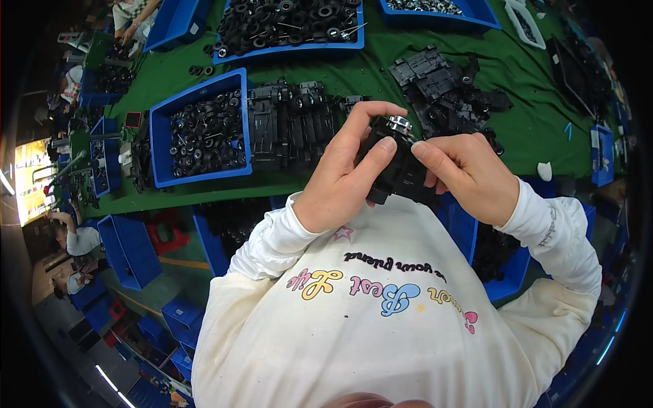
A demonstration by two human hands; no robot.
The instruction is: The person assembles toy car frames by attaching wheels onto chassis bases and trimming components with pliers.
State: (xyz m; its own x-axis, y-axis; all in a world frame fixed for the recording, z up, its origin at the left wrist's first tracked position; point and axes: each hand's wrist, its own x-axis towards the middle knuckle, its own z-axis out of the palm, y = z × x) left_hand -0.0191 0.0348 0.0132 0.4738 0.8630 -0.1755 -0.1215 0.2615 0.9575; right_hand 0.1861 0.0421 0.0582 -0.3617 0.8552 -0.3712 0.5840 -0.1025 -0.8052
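Left hand (340, 170) is closed around the black chassis (406, 179) before the pale sweatshirt (381, 340), while right hand (474, 173) curls near its chrome wheel (399, 124), its pinch unclear to me, so wheel fitting seems in hand, next probably needing steady pressing.

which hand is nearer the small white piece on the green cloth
Right. The right hand is left of the white piece, not touching it; the left hand is farther left.
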